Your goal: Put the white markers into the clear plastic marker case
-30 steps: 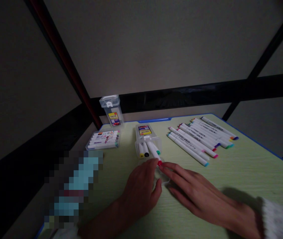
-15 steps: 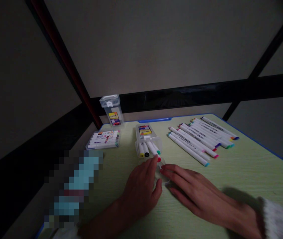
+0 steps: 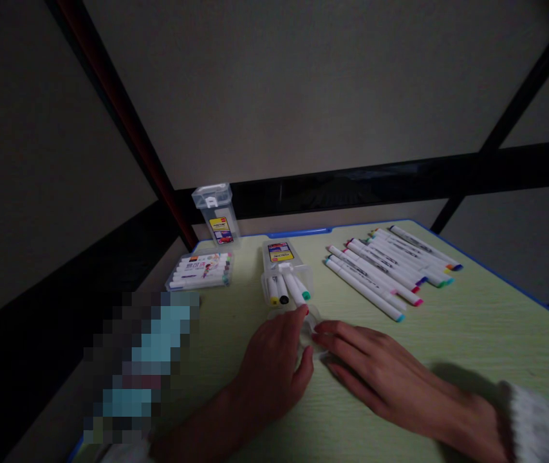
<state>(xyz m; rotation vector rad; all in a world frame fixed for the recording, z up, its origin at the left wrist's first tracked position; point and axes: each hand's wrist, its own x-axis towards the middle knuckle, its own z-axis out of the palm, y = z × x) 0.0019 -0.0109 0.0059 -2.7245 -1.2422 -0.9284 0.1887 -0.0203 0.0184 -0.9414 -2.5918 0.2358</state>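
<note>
A clear marker box [image 3: 288,273] lies on its side on the pale green table [image 3: 472,334], its mouth towards me, with several white markers inside. A red-capped marker [image 3: 299,297] is almost fully inside it. My left hand [image 3: 274,363] reaches to the box mouth, fingers stretched, fingertips at the red cap. My right hand [image 3: 380,373] lies flat beside it, fingers spread, tips on the box's clear lid [image 3: 316,331], which lies between the two hands.
A row of several loose white markers [image 3: 390,270] lies at the back right. A flat clear pack of markers [image 3: 201,270] and an upright clear box [image 3: 215,213] stand at the back left. Dark bars cross behind the table's blue edge.
The red-capped marker has slid further into the box, with my left fingertips following it. My right hand has stayed almost still.
</note>
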